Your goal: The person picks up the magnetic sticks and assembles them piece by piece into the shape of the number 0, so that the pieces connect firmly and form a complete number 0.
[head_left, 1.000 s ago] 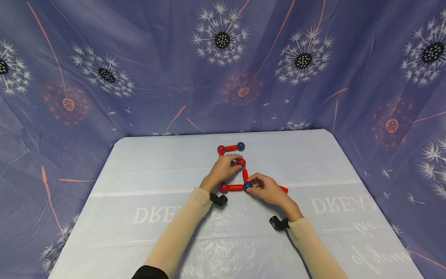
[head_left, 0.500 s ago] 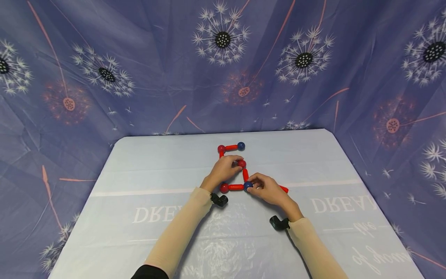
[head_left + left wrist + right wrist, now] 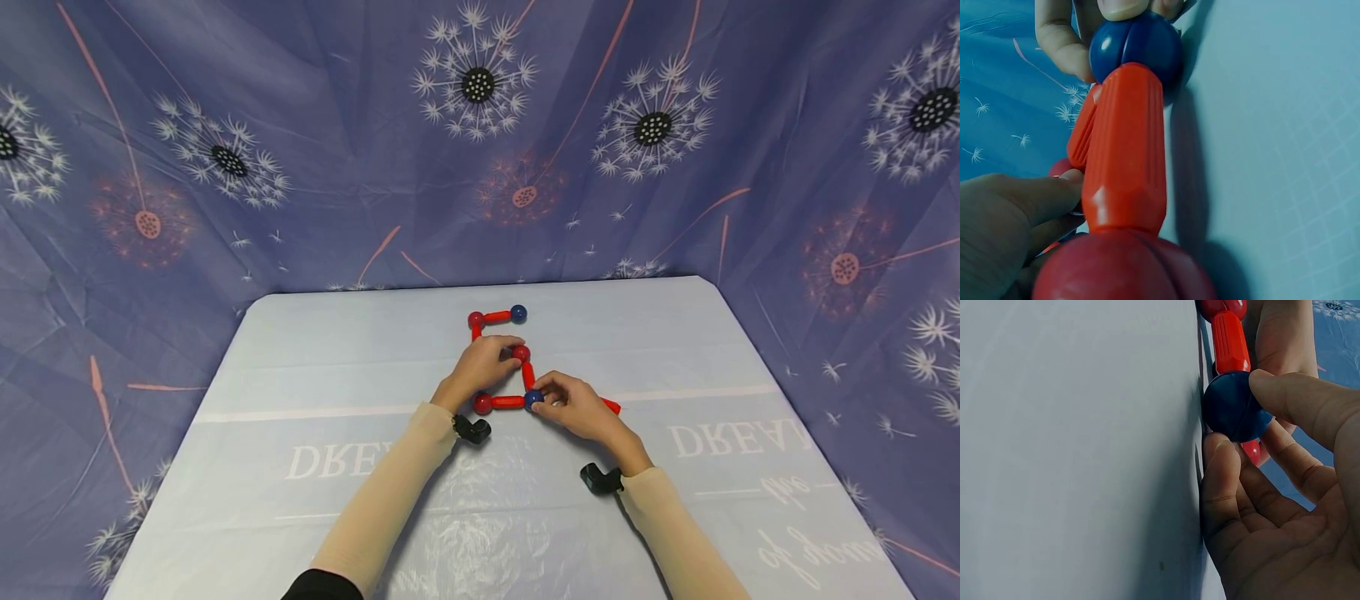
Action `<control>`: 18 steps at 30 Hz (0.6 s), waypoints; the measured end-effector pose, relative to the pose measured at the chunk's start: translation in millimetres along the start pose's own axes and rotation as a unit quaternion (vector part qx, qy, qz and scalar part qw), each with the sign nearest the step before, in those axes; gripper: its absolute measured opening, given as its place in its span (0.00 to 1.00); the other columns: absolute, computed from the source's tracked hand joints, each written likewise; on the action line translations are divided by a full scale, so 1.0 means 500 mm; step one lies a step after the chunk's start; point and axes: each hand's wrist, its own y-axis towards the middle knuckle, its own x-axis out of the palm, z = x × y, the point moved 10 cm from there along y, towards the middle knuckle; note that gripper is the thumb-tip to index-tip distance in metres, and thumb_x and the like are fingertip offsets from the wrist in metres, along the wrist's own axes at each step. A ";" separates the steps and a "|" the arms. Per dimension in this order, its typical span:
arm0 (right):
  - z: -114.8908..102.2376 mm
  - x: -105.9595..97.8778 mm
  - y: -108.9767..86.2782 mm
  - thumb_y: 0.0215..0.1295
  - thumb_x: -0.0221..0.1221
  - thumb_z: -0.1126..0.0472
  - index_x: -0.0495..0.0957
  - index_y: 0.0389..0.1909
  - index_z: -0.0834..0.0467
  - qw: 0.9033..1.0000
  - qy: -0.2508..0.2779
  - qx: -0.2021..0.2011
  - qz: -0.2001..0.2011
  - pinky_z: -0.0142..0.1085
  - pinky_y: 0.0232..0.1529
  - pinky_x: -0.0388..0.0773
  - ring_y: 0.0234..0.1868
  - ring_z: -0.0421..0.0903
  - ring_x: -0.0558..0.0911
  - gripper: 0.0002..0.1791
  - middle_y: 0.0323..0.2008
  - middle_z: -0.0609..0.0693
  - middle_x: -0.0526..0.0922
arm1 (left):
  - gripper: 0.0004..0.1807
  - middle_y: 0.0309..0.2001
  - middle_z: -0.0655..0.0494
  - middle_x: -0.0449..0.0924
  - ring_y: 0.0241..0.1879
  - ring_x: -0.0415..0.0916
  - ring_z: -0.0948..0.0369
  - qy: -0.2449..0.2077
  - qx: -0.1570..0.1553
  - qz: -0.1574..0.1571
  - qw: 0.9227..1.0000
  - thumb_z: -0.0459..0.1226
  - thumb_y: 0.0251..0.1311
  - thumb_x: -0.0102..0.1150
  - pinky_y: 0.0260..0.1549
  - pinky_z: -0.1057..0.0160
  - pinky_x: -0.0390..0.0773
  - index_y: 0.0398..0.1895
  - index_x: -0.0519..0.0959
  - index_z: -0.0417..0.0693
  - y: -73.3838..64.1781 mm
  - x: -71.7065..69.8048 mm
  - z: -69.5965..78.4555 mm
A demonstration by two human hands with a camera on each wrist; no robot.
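Note:
Thumb and fingers of my left hand point(image 3: 480, 365) pinch a red ball point(image 3: 522, 354). A red rod point(image 3: 528, 377) runs from that ball down to a blue ball point(image 3: 533, 400), which my right hand point(image 3: 576, 406) grips between thumb and fingers. From the blue ball point(image 3: 1138, 47) a second red rod point(image 3: 507, 402) leads left to another red ball point(image 3: 483, 404), large in the foreground of the left wrist view. In the right wrist view the blue ball point(image 3: 1235, 406) sits close over the table, thumb on one side and fingers beneath.
Beyond my left hand, a red ball point(image 3: 476, 320) joins a red rod point(image 3: 497, 317) to a blue ball point(image 3: 519, 314); another rod point(image 3: 476, 332) runs behind the hand. A red rod point(image 3: 612, 407) shows past my right hand. The white-covered table point(image 3: 337, 358) meets a purple dandelion curtain point(image 3: 337, 167).
My left hand has brought its red ball slightly nearer, closing the gap to the end of the upright red rod. The right hand has stayed on the blue ball.

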 end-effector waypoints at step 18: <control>-0.002 0.002 0.000 0.66 0.70 0.57 0.81 0.53 0.55 1.000 -0.006 0.008 0.001 0.31 0.39 0.79 0.40 0.44 0.80 0.17 0.40 0.49 0.84 | 0.16 0.57 0.51 0.86 0.55 0.83 0.55 -0.113 0.035 0.067 0.991 0.29 0.68 0.62 0.57 0.55 0.82 0.57 0.85 0.44 -0.013 -0.056 -0.015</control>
